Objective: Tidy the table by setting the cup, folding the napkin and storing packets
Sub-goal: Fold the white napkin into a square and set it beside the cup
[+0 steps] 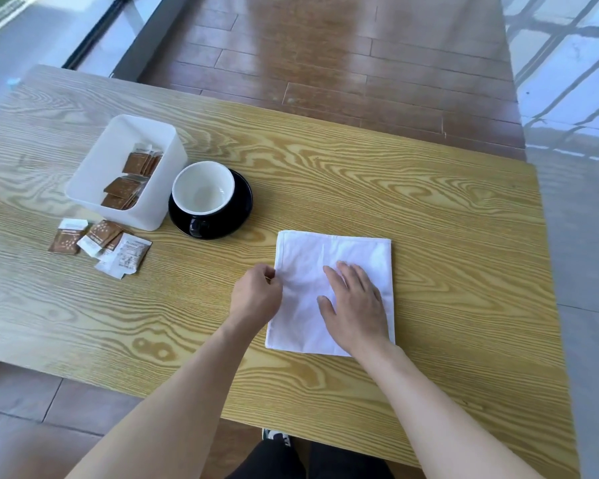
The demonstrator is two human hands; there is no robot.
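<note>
A white napkin [312, 257] lies folded into a rectangle on the wooden table [429, 202]. My left hand [255, 297] pinches the napkin's left edge. My right hand [355, 305] rests flat on the napkin, fingers spread. A black cup with a white inside [203, 191] stands upright on a black saucer [242, 198], left of and beyond the napkin. A white bin [118, 140] beside the saucer holds several brown packets [121, 186]. More brown and white packets [101, 243] lie loose on the table in front of the bin.
The table's near edge runs just above my knees. Wooden floor lies beyond the far edge, and grey tiles lie to the right. Glass panels with a dark frame stand at the far left.
</note>
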